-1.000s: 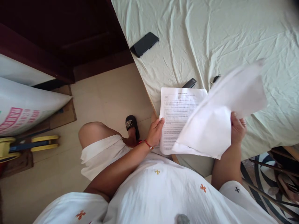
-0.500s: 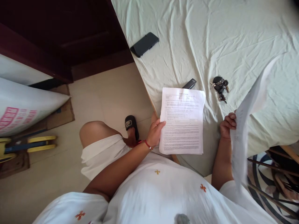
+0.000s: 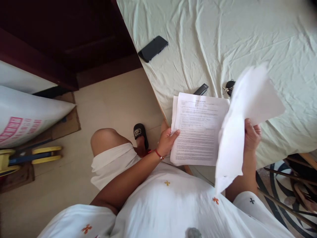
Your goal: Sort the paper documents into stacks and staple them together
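My left hand (image 3: 168, 141), with a red bracelet at its wrist, pinches the left edge of a few printed sheets (image 3: 195, 135). They face up, slightly fanned, over the near edge of the cloth-covered table. On the right, my right hand (image 3: 252, 135) is closed on other paper sheets (image 3: 231, 138), which are bent and raised with their blank side showing. Their left part overlaps the right edge of the printed sheets. A black stapler (image 3: 201, 89) pokes out from behind the top of the printed sheets. The bunch of keys (image 3: 230, 86) is partly hidden by the raised paper.
A black phone or phone case (image 3: 153, 48) lies at the left edge of the table (image 3: 188, 43). On the floor at left are a white printed sack (image 3: 32, 115) and a yellow and blue object (image 3: 37, 155). Dark metal bars (image 3: 287, 175) stand at lower right.
My right hand has turned and swung the sheets leftward, so they now cover part of the keys. In my left hand, the printed sheets have spread, the top one shifting right.
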The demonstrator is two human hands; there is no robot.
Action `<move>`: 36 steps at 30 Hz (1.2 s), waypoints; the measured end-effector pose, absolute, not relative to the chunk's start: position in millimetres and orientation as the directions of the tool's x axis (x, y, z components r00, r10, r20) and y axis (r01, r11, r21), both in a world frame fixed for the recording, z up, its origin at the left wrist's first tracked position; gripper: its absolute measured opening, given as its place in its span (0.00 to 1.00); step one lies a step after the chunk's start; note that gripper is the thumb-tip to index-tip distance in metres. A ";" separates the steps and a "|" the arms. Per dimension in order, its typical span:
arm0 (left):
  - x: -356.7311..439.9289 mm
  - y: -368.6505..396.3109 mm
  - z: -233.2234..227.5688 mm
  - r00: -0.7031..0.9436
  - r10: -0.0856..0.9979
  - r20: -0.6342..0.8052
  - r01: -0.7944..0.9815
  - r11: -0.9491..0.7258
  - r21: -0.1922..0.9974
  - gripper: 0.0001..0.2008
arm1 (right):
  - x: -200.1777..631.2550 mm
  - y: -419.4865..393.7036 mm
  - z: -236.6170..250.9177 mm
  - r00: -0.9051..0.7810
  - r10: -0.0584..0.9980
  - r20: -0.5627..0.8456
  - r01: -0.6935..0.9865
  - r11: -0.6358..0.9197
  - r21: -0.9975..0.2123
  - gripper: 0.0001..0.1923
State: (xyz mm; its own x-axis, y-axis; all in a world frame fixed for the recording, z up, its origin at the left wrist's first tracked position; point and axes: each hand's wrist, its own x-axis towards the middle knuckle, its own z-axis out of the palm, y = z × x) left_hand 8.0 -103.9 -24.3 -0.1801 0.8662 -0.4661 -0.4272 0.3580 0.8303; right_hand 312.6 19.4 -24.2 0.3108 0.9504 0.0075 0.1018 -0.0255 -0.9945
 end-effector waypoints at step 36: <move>5.2 -111.8 -20.8 -0.253 0.931 -0.262 -0.018 0.267 0.964 0.22 | 270.5 4.1 -25.1 0.133 0.991 0.029 0.384 -0.024 -0.923 0.13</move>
State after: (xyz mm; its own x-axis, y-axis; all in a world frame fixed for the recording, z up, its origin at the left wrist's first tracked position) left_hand 5.2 -111.8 -20.8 -0.2530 0.9312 -0.2623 -0.0178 0.2666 0.9636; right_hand 270.5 4.1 -25.1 0.1326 0.9907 0.0292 0.3844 -0.0243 -0.9228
